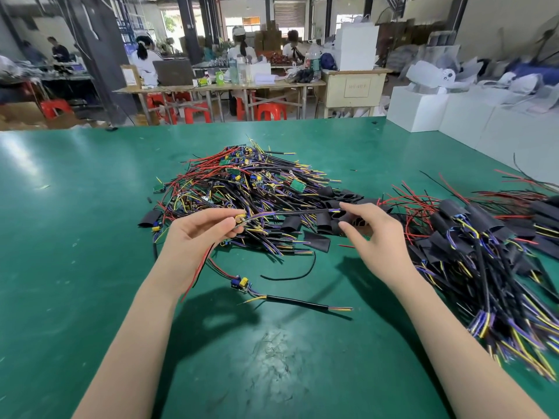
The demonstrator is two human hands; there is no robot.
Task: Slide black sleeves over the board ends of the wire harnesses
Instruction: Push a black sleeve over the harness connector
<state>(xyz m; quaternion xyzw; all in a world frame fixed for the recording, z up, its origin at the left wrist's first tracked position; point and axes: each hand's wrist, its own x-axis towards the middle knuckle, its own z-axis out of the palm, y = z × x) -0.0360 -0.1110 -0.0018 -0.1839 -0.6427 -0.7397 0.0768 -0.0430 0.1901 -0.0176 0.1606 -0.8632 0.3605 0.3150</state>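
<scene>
Left hand (199, 231) grip pinches one wire harness (290, 212) at its board end, held above the unsleeved pile (242, 189). Right hand (370, 226) grip loose, empty, over loose black sleeves (325, 220). Advice: grab one sleeve, thread it over the free cable end, slide it to the board. One harness in hand, one spare harness (242, 282) on green bench (75, 207); piles uncountable, sleeved pile (472, 234) right.

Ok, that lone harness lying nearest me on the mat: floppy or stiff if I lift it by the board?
Likely floppy: the lone harness has thin curving wires. Its black-jacketed section lies straight, so probably stiffer. Small board, probably light.
</scene>
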